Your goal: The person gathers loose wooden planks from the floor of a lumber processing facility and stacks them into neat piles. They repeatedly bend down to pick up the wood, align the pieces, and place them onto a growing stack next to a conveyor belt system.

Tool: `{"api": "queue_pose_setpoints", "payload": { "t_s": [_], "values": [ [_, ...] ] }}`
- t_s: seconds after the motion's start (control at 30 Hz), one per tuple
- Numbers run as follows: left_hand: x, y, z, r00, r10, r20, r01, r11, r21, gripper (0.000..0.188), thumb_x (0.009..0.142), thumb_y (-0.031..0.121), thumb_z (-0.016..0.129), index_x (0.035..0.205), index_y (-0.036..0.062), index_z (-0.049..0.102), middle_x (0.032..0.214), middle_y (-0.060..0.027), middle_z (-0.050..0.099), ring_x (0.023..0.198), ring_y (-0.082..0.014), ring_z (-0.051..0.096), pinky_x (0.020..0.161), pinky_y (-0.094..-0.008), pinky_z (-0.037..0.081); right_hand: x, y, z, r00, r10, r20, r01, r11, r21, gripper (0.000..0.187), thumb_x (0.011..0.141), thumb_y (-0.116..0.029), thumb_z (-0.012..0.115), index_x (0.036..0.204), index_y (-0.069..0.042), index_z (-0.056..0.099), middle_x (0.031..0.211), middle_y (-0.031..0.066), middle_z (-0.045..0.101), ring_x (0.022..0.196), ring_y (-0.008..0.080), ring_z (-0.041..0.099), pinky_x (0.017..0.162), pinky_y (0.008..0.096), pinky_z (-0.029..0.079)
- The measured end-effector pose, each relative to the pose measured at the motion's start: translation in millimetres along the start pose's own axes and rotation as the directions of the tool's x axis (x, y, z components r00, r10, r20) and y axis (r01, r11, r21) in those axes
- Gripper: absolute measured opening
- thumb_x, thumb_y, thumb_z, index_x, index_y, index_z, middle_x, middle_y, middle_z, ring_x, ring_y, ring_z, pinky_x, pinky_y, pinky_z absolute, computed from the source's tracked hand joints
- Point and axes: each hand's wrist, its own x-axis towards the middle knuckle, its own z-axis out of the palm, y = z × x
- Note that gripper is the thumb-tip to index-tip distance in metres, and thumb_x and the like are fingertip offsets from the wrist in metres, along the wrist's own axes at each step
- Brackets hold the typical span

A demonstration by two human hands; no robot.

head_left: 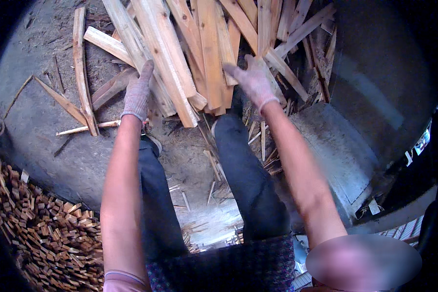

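Two gloved, unclenched | left hand (139,91): extended beside planks (166,61) | right hand (253,82): spread over planks, contact unclear

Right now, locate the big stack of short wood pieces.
In the head view, the stack lies along the lower-left rim, left of the left forearm and lower in frame than the loose planks.

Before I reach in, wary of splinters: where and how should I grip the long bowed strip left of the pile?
Probably the middle of the bowed strip, with the left hand coming from its left: the pile lies to its right, and both edges show uncovered at mid-length. The lower end looks worse, since a thin pale stick and a shorter strip meet it.
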Motion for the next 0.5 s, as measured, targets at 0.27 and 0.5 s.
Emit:
{"api": "queue_pose_setpoints", "payload": {
  "t_s": [0.27, 0.5],
  "values": [
    [27, -24, -7, 0.972, 0.012, 0.233, 0.105, 0.869, -0.483, 0.091, 0.093, 0.058, 0.071, 0.154, -0.0019, 0.040, 0.149, -0.0164, 0.052, 0.136, -0.0275, 0.051, 0.118, -0.0415, 0.039, 93, 13, 38, 0.988, 0.081, 0.128, -0.144, 0.765, 0.627, 0.092, 0.090, -0.069, 0.066, 0.148, 0.001, 0.050, 0.143, 0.0224, 0.059, 0.132, 0.0345, 0.056, 0.113, 0.0458, 0.042],
    [-8, -16, 55, 0.978, 0.120, 0.172, -0.024, 0.879, -0.477, 0.082, 0.094, 0.049, 0.075, 0.152, 0.0006, 0.043, 0.150, -0.0116, 0.052, 0.137, -0.0272, 0.049, 0.120, -0.0434, 0.037, 61, 5, 78, 0.908, -0.295, 0.297, -0.057, 0.617, 0.785, 0.052, 0.106, -0.036, 0.057, 0.145, -0.002, 0.053, 0.134, 0.0111, 0.065, 0.123, 0.0220, 0.061, 0.113, 0.0335, 0.042]
  ]
}}
